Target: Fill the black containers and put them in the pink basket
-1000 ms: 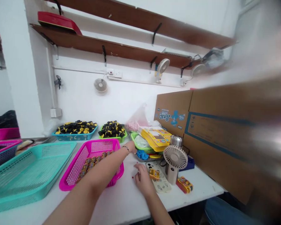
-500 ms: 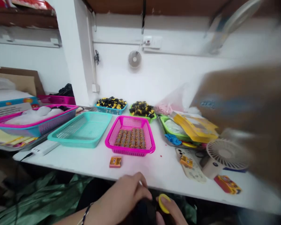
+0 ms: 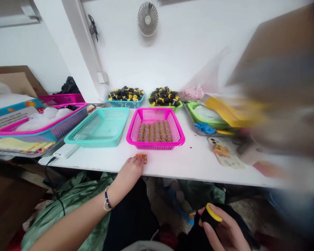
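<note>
My left hand (image 3: 131, 174), with a bracelet at the wrist, reaches to the table's front part. Its fingertips are closed on a small orange printed box (image 3: 144, 158) lying on the white top. Low at the right, my right hand (image 3: 229, 228) grips a small black container with a yellow rim (image 3: 211, 217), held tilted above my lap. Just behind the orange box stands a pink basket (image 3: 157, 144) with rows of small brown-orange pieces (image 3: 155, 132) inside.
A turquoise basket (image 3: 94, 143) stands left of the pink one. Behind are two baskets heaped with black-and-yellow pieces (image 3: 127, 94). A phone (image 3: 231, 158) with a small box on it lies at right. A power strip (image 3: 66, 151) sits near the left front edge.
My left hand has left the black container and moved forward and left to the small orange box. The right hand keeps the container, lower and farther right. The view has tilted down.
</note>
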Action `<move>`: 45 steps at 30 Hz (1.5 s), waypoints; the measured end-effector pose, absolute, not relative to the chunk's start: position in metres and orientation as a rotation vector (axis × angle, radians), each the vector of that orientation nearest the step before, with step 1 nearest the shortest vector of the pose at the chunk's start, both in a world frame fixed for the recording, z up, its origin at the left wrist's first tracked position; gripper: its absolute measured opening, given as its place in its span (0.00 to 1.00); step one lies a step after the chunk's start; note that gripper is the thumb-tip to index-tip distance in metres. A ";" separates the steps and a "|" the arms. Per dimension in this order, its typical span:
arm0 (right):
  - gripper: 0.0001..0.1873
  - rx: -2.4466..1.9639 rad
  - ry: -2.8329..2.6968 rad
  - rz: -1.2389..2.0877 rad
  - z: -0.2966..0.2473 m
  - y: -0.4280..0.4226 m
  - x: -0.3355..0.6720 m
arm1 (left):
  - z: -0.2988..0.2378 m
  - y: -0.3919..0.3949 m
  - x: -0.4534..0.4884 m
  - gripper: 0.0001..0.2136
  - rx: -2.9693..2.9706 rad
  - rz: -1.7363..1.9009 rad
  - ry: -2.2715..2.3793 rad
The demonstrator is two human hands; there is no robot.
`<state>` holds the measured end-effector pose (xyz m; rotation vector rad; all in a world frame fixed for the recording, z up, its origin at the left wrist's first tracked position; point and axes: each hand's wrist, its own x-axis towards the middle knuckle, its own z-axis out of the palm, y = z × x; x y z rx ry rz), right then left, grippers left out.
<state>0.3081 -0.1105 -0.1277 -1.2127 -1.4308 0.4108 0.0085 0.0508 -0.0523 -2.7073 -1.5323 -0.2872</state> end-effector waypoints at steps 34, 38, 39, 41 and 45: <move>0.09 -0.952 -0.948 0.729 -0.027 -0.082 0.254 | -0.061 -0.038 0.067 0.29 -3.443 -1.868 -1.166; 0.04 -0.883 -0.877 0.864 -0.018 -0.087 0.251 | -0.060 -0.038 0.068 0.30 -3.414 -1.604 -1.067; 0.03 -0.878 -0.867 0.886 -0.016 -0.088 0.250 | -0.057 -0.037 0.069 0.31 -3.402 -1.545 -1.075; 0.04 -0.879 -0.857 0.918 -0.012 -0.089 0.246 | -0.051 -0.037 0.070 0.31 -3.382 -1.496 -1.045; 0.08 -0.882 -0.862 0.956 -0.006 -0.088 0.241 | -0.047 -0.035 0.072 0.36 -3.346 -1.592 -0.813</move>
